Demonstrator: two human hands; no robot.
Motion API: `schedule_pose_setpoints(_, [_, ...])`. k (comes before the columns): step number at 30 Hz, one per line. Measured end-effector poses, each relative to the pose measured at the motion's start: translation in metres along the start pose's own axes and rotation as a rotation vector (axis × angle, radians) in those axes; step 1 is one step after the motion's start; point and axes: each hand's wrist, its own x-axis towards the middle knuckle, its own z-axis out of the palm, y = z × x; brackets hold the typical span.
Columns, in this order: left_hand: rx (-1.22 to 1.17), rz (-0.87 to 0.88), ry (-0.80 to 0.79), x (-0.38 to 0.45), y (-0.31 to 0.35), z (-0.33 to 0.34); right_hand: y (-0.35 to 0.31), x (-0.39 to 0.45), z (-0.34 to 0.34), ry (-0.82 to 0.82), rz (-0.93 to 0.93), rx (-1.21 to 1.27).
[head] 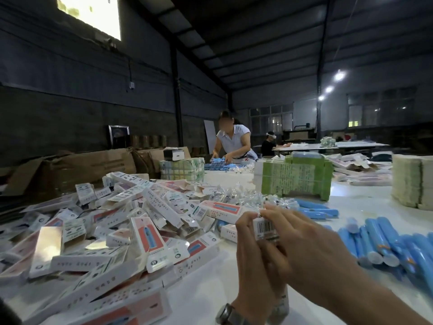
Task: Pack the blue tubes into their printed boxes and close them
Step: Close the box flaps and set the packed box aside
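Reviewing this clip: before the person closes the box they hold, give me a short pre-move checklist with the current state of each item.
1. Box in hand gripped by both hands: ok; left hand and right hand hold it.
2. Tube inside the box: cannot tell, hidden.
3. End flap tucked: cannot tell, fingers cover it.
4. More blue tubes available to the right: ok.
5. Box pile alongside, left: ok.
6. Table space below the hands: ok.

Both hands grip one printed box — blue tubes lie right.
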Motion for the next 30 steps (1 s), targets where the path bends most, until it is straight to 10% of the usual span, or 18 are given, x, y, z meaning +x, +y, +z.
schedule_pose_setpoints(17, [-0.046, 0.032, 0.187, 0.018, 0.016, -0.012, -0.013, 0.056, 0.049, -0.019, 0.222, 0.456])
schedule_pose_setpoints(30, [0.200, 0.154, 0.072, 0.012, 0.020, -0.005, 0.017, 0.039, 0.019, 0.217, 0.128, 0.192])
